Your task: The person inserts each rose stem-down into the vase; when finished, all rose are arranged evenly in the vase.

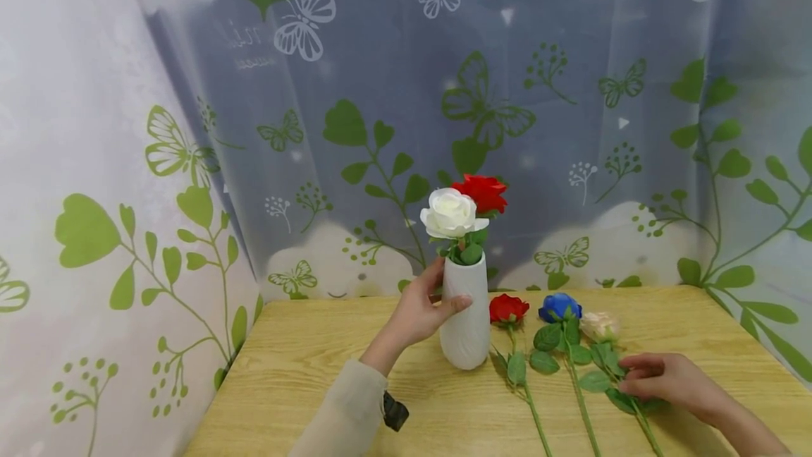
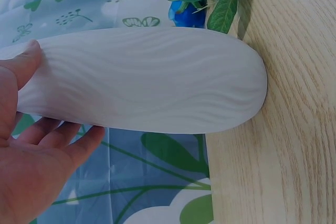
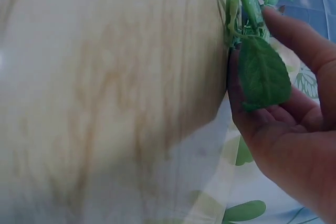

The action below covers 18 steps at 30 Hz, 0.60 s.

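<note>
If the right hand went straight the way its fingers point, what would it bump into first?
Probably the green leaves on the cream flower's stem. The right hand's fingertips look right beside them, maybe even touching; it's hard to tell exactly.

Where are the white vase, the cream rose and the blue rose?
White vase (image 1: 466,326): head view, on the front of its body.
Cream rose (image 1: 600,327): head view, on its petals.
Blue rose (image 1: 558,307): head view, on its petals.
</note>
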Each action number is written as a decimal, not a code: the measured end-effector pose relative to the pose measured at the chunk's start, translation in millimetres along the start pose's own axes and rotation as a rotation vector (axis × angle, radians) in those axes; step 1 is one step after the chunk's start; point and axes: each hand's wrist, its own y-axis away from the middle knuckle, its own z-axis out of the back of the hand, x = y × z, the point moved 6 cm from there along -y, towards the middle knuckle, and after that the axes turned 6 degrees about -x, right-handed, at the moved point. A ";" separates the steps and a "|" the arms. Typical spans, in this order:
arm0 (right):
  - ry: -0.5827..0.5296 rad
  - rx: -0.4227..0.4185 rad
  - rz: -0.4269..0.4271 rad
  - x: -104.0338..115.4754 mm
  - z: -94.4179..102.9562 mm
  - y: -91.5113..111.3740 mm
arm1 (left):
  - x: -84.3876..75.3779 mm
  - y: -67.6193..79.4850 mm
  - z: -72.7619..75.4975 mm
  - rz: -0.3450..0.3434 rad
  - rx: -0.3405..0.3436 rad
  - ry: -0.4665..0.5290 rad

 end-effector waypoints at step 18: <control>0.030 -0.076 -0.012 4.0 -1.8 -2.7 | -2.3 1.4 0.3 0.005 0.006 0.006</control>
